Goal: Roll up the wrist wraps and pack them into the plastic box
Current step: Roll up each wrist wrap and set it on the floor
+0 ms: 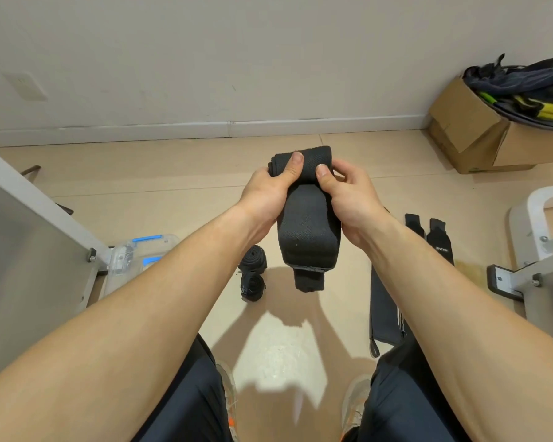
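Mid-frame, both hands hold one black wrap (307,237) up off the floor. The left hand (264,193) and right hand (351,199) each grip its upper end, thumbs pressed on the near side and the other fingers curled out of sight behind. That upper end is already wound into a thick roll, and the rest hangs down as a broad band with a narrower tab at the bottom.

My reading is that the task is partway through and the rolling is not finished. Two rolls (253,263) sit on the floor just left of the hanging band, done but not packed. Two flat wraps (441,244) lie at centre right, unrolled. The box (147,250) (clear, with blue latches) stands at lower left, well apart from the hands. So what remains is finishing this one, rolling the flat ones and packing them all.

The left forearm and a grey metal leg (87,247) cover much of the box, so I cannot tell whether its lid is on or anything is inside. A long dark strip (385,307) beside the right forearm is partly hidden, and I cannot say whether it is another wrap.
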A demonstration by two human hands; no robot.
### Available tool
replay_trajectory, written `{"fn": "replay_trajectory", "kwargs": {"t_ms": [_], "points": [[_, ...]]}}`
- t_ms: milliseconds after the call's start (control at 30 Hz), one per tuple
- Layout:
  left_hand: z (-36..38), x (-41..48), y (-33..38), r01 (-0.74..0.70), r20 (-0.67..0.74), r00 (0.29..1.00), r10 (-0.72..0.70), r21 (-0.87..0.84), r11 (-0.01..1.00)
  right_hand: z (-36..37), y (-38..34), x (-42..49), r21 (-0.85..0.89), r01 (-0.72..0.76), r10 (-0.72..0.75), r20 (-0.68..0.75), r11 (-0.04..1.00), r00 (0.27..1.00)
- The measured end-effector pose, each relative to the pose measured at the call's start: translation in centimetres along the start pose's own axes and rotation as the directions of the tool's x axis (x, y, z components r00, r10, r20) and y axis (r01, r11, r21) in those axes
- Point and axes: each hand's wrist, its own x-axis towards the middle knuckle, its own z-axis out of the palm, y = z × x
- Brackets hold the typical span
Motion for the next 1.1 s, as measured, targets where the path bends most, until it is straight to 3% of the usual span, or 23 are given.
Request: {"fn": "replay_trajectory", "kwargs": {"t_ms": [167, 300, 433, 567, 733, 800, 933, 1100], "points": [[-0.2, 0.5, -0.2, -0.090, -0.068, 0.994, 0.085, -0.080, 0.993, 0.6, -0.2, -0.2, 0.097, -0.055, 0.046, 0.089, 0.994, 0.995], [-0.5, 0.5, -0.3, -0.145, -0.035, 0.989, 0.143, -0.058, 0.988, 0.7, -0.8, -0.3, 0.159, -0.165, 0.140, 0.157, 0.973, 0.978], [-0.2, 0.3, -0.5, -0.164, 0.045, 0.985, 0.165, -0.032, 0.986, 0.9, -0.6, 0.0, 0.102, -0.065, 0.059, 0.058, 0.993, 0.997], [-0.1, -0.1, -0.4, -0.110, 0.089, 0.989, 0.115, -0.052, 0.993, 0.6, 0.0, 0.1, 0.090, -0.010, 0.011, -0.015, 0.996, 1.000], [0.4, -0.5, 0.3, 0.054, 0.140, 0.990, -0.032, -0.158, 0.986, 0.3, -0.1, 0.0, 0.099, 0.015, -0.014, -0.008, 0.995, 1.000], [0.7, -0.8, 0.4, 0.119, 0.159, 0.982, -0.098, -0.125, 0.985, 0.3, 0.0, 0.0, 0.061, 0.007, -0.007, -0.007, 0.998, 1.000], [0.8, -0.3, -0.2, 0.099, 0.047, 0.994, -0.099, 0.005, 0.995, 0.4, -0.1, -0.3, 0.045, 0.011, -0.012, 0.022, 0.999, 1.000], [0.5, 0.1, -0.3, 0.049, -0.015, 0.999, -0.049, 0.000, 0.999, 0.5, -0.1, -0.6, 0.066, 0.018, -0.021, 0.036, 0.998, 0.999]]}}
